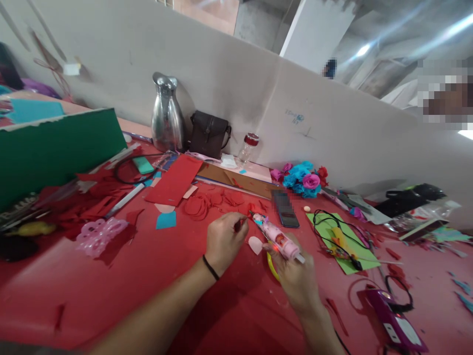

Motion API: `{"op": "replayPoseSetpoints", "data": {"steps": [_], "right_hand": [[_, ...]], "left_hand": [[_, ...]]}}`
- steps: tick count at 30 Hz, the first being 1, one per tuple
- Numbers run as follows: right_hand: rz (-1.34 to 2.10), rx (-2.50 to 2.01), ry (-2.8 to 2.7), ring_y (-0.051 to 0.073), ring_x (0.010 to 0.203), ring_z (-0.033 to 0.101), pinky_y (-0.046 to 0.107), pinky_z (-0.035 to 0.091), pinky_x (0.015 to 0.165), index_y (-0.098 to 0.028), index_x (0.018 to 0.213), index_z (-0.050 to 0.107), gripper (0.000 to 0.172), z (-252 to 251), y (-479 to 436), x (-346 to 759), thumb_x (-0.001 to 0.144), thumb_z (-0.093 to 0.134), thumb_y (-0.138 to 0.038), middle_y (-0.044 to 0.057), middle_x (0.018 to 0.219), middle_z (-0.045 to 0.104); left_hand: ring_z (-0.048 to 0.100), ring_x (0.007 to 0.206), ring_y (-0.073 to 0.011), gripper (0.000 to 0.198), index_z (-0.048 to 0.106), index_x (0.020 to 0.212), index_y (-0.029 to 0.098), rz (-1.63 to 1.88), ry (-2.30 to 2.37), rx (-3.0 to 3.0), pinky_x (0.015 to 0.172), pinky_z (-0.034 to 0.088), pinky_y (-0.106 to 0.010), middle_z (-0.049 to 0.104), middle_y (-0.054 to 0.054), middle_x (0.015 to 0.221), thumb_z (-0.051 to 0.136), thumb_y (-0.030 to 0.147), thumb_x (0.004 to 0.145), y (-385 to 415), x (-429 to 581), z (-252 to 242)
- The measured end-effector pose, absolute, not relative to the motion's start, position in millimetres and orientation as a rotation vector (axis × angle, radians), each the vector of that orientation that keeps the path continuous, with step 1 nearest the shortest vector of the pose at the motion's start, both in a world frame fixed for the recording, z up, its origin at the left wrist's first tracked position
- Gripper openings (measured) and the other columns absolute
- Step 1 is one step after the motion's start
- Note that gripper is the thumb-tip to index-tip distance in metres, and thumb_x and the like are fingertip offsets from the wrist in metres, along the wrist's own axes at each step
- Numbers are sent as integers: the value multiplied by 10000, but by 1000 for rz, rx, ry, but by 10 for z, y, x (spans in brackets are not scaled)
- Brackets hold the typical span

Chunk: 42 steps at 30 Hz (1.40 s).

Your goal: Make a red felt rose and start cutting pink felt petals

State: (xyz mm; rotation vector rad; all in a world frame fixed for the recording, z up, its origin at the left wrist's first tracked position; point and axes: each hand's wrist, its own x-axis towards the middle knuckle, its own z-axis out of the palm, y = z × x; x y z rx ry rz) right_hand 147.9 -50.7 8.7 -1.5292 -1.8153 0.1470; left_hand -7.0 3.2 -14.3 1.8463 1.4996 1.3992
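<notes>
Left hand: the left hand (225, 241) is over the middle of the desk (111, 286), with thumb and fingertips pinched narrow on a small red piece (238, 226); a black band (210, 267) circles the wrist
Right hand: the right hand (295, 276) is just right of the left, nearer the near edge, and is wrapped around a pink glue gun (277, 239)
Glue gun: it is tilted, with its tip up and to the left, close to the red piece, though I cannot tell whether they touch; a yellow part (271, 266) shows under the hand
Red piece: it is held above the desk between the two hands, and is too small for its shape to be read
Pale petal: a pale pink petal shape (254, 245) lies flat on the desk, between the hands and just below the gun's tip
Beyond the hands: red cut petals (207, 202) lie scattered toward the far edge, with a dark phone (284, 208) to their right
Left side: a long red sheet (175, 180), a teal scrap (166, 220), a pink plastic tray (99, 235) and a green board (55, 148) standing on edge
Far edge: a silver jug (167, 116), a brown bag (209, 134) beside it, a small jar (248, 148) with a red lid, and a bunch of paper flowers (303, 178) in blue, pink and red, all against a grey partition (332, 123)
Right side: a green sheet (342, 241) with a black cable (328, 231) looped on it, and a purple device (393, 320) near the near right corner
</notes>
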Motion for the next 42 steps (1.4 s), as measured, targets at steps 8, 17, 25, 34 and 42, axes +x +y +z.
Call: {"op": "replayPoseSetpoints", "data": {"steps": [8,17,25,34,42], "right_hand": [[153,-1569,-1838,171,625,661,227,476,541,-185,887,611,275,81,-515,1487,885,512,-442,67,759,715],[133,-1549,-1855,174,584,650,225,461,520,-193,866,617,313,125,-553,1514,885,501,-484,58,701,692],[61,-1613,-1886,160,488,589,223,411,449,-194,773,586,377,163,-588,1557,869,485,-544,33,594,644],[33,-1662,-1864,163,444,564,245,436,473,-201,752,589,397,301,-616,1650,864,468,-562,25,530,613],[104,-1636,-1925,177,561,645,232,421,475,-207,849,606,333,365,-514,1508,879,480,-514,48,663,686]], "left_hand": [[603,615,-115,136,684,759,176,1438,1506,1972,590,414,-210,706,-29,707,564,113,772,33,-70,-190],[614,644,-117,149,689,795,180,1451,1501,2005,607,422,-215,715,-31,746,557,114,777,46,-66,-228],[601,610,-118,155,683,771,179,1437,1513,2051,586,418,-216,693,-24,693,546,106,768,37,-55,-227],[545,539,-119,154,638,688,179,1520,1619,2356,564,373,-245,653,-13,608,540,139,800,48,-58,-262],[482,514,-119,235,576,663,181,1441,1579,2743,563,337,-292,560,4,568,473,150,872,28,-77,-210]]}}
